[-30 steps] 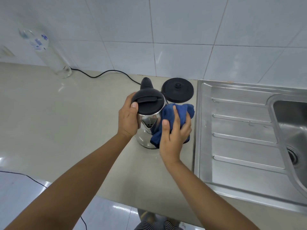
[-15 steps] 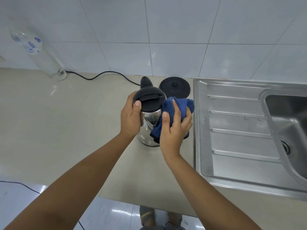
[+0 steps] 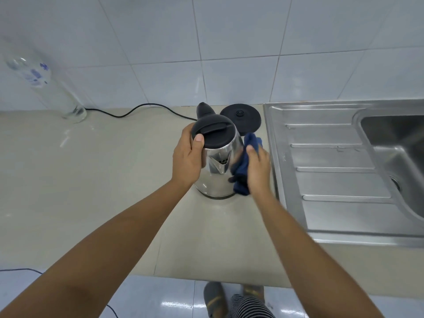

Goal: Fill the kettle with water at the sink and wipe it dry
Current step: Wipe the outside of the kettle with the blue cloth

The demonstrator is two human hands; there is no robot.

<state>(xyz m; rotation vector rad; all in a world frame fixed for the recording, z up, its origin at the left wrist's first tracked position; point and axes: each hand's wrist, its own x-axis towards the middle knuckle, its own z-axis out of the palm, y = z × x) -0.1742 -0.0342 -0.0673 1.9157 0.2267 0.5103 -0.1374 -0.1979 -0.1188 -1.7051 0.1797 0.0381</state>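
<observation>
A shiny steel kettle (image 3: pixel 218 173) with a black lid stands on the beige counter, its spout facing me. My left hand (image 3: pixel 187 160) grips its left side, thumb resting on the lid rim. My right hand (image 3: pixel 258 169) presses a dark blue cloth (image 3: pixel 243 171) against the kettle's right side, low on the body. The cloth hides part of that side. The kettle's round black base (image 3: pixel 241 119) lies just behind it, with its cord running left along the wall.
A steel sink unit (image 3: pixel 332 171) with a ribbed drainboard begins right beside my right hand; its basin (image 3: pixel 399 145) is at the far right. A clear glass bottle (image 3: pixel 46 88) stands at the back left by the tiled wall. The counter's front edge is near my feet.
My right hand has slid the cloth from the kettle's front to its right side and lower down. The left hand keeps its hold, and the spout is now uncovered.
</observation>
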